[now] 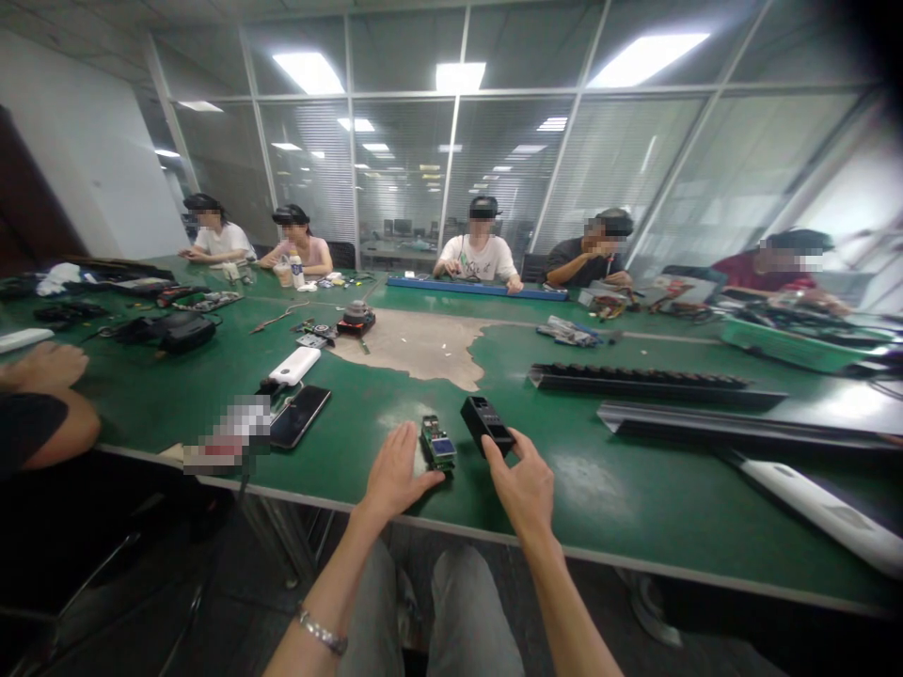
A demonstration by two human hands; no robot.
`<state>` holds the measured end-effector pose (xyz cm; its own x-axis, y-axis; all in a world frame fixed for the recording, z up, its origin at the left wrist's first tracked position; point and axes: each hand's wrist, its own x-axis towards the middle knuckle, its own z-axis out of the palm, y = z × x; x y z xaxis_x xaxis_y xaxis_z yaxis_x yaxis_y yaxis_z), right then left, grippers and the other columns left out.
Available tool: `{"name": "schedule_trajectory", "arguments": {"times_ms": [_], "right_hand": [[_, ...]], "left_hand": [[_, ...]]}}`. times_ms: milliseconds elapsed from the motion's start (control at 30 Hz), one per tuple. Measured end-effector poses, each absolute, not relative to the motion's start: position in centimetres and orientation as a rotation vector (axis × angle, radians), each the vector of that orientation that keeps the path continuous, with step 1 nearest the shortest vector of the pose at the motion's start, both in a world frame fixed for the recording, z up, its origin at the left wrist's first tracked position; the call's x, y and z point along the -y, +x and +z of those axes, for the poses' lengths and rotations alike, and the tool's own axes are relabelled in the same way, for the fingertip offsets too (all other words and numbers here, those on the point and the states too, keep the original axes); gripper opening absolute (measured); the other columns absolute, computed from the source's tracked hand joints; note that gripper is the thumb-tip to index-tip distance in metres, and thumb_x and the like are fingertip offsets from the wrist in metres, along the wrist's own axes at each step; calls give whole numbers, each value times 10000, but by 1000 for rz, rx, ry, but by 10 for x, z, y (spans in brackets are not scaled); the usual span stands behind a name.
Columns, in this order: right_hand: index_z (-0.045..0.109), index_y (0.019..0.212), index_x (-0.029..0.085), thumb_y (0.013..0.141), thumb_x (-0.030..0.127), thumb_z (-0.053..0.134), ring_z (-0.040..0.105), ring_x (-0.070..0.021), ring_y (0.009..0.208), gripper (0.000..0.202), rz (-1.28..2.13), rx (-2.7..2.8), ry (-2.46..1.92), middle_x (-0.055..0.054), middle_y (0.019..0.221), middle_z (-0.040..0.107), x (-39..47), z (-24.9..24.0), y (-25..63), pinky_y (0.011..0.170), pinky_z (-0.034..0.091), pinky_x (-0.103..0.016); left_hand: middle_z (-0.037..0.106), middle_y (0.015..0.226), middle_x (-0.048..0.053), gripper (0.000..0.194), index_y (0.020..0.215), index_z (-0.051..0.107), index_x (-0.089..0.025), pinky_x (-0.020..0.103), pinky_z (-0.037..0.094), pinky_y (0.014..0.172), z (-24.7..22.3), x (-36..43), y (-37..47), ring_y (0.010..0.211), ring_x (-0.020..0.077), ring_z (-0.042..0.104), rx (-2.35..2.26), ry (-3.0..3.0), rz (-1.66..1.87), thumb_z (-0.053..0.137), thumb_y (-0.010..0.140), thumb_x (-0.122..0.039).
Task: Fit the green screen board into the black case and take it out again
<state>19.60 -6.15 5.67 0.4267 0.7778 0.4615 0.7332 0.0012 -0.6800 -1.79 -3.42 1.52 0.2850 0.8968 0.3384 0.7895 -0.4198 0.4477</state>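
My left hand [396, 475] lies flat at the near edge of the green table [593, 470], its fingers stretched out and its thumb pointing right. Just right of it is a small green circuit board [438, 446] with a blue-lit screen; the thumb is by its near end. In my right hand [523, 478] is a black box-shaped casing [486, 425], gripped between thumb and fingers and tilted. Its upper face has several small openings or marks, too small to make out. The casing and the board are apart.
To the left lie a phone [302, 417] and a white power bank [294, 365]. Black metal channels [705, 421] and a long white device [825, 508] are on the right. A green basket [804, 346] stands farther back. Several people sit across the table; a neighbour's arm [56, 414] rests at left.
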Motion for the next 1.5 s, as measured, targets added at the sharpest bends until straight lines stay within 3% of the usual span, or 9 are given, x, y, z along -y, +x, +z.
{"name": "schedule_trajectory", "arguments": {"times_ms": [267, 667, 1267, 1500], "right_hand": [[644, 1124, 173, 827, 547, 539, 655, -251, 965, 488, 176, 1407, -1617, -116, 1039, 711, 66, 69, 149, 849, 455, -340], [628, 1134, 177, 871, 558, 498, 655, -251, 920, 481, 25, 1536, -1756, -108, 978, 708, 65, 70, 128, 818, 442, -330], [609, 1144, 177, 850, 470, 553, 648, -274, 944, 418, 3, 1630, -1820, -112, 989, 698, 79, 43, 128, 821, 448, -358], [473, 1353, 60, 827, 558, 569, 561, -309, 1163, 730, 21, 1557, -1700, -213, 1256, 603, 70, 35, 129, 976, 412, -404]], "left_hand": [[333, 1521, 208, 932, 1475, 266, -107, 504, 286, 1157, 18, 36, -17, 1422, 333, 288, -1555, 2351, 870, 667, 768, -563], [313, 1524, 229, 919, 1473, 250, -63, 497, 281, 1161, 9, 31, -19, 1427, 323, 280, -1526, 2386, 897, 588, 809, -600], [252, 1554, 214, 906, 1511, 147, -84, 539, 282, 1148, 10, 30, -20, 1438, 340, 244, -1480, 2389, 899, 563, 788, -439], [264, 1547, 223, 944, 1499, 163, -60, 518, 275, 1160, 17, 33, -18, 1436, 332, 251, -1486, 2364, 868, 610, 744, -408]]}}
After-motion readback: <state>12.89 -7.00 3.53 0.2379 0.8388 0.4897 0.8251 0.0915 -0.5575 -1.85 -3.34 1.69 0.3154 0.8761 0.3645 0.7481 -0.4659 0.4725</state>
